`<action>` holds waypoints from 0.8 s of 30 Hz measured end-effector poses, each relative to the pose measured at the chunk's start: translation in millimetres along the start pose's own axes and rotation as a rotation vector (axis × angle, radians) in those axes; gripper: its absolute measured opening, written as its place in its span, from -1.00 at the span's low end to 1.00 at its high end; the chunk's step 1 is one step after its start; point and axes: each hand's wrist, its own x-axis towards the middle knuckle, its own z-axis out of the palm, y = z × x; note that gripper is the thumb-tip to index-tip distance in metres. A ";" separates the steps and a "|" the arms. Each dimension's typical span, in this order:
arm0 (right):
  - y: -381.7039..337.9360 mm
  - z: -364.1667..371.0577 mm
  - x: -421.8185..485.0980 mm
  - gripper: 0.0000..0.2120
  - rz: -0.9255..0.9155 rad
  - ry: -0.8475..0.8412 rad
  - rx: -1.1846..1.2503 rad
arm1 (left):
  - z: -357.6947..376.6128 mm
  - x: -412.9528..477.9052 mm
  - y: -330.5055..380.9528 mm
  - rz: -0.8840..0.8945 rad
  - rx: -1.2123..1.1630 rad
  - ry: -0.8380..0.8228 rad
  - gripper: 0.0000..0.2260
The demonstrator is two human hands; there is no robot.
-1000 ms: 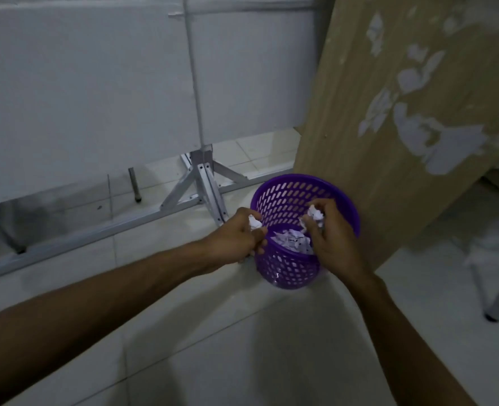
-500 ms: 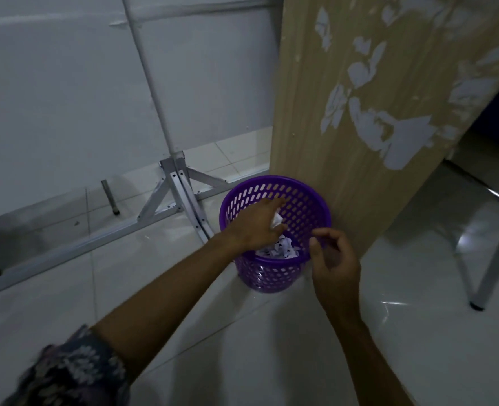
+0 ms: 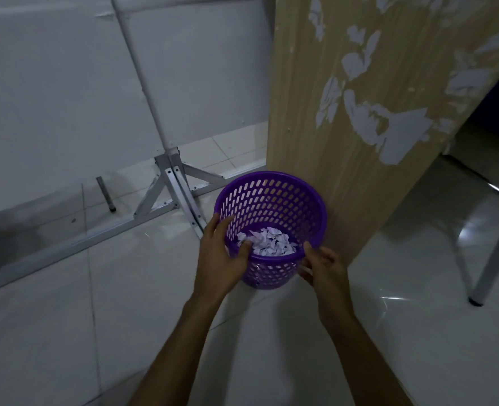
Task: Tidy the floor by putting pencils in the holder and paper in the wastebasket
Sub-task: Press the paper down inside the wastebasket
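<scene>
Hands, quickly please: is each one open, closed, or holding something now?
Left hand: open, empty, at the wastebasket rim.
Right hand: open, fingers loosely curled, holding nothing.

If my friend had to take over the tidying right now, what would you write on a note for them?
Left hand: open and empty, fingers reaching over the near-left rim of the purple wastebasket.
Right hand: open and empty, just beside the wastebasket's near-right side.
Crumpled paper: lying at the bottom of the wastebasket, which stands on the floor next to a wooden board.
Done: that paper is binned, and no loose paper shows on the floor in view.
Left: no pencils or holder can be seen here, so find them and check the rest of the floor.
</scene>
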 end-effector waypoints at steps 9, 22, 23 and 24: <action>3.7 9.3 9.3 -0.81 0.080 -0.185 -0.060 | 2.7 -4.5 -16.4 0.025 -0.120 -0.026 -0.31; -22.7 104.6 75.2 -0.71 0.127 -0.250 0.058 | -8.9 -8.7 -121.5 -0.412 0.284 -0.224 -0.31; -24.3 111.6 78.1 -0.66 0.120 -0.261 0.041 | -9.1 -14.3 -136.1 -0.442 0.403 -0.312 -0.26; -25.5 117.5 80.6 -0.63 0.116 -0.273 0.027 | -8.9 -21.0 -150.9 -0.467 0.498 -0.398 -0.21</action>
